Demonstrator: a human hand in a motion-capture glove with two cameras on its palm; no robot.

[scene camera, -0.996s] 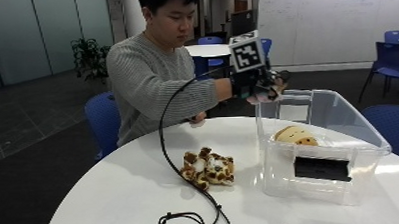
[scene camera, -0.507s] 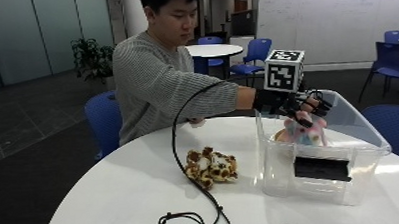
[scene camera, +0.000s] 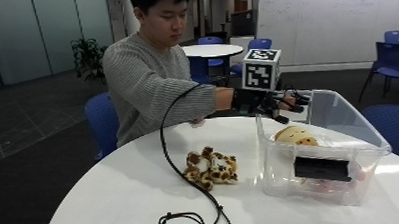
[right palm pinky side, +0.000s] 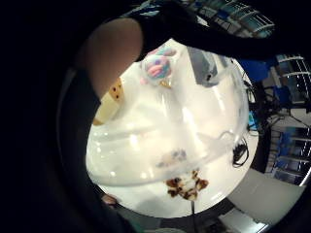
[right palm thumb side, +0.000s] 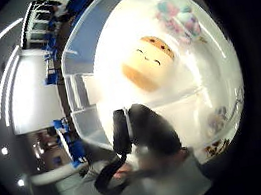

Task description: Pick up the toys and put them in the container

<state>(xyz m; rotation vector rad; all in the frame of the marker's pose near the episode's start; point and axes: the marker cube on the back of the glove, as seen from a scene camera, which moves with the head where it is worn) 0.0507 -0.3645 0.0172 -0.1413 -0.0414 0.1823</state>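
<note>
Gloved right hand above clear container, fingers spread, empty. Spotted brown-and-white plush lies on counter; tan smiling plush inside.

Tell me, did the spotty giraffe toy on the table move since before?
No. The giraffe toy lies on the table left of the clear container, as before.

Right hand raised, arm outstretched, fingers spread, holding nothing.

Three plush toys, one clear container, one round table
</note>
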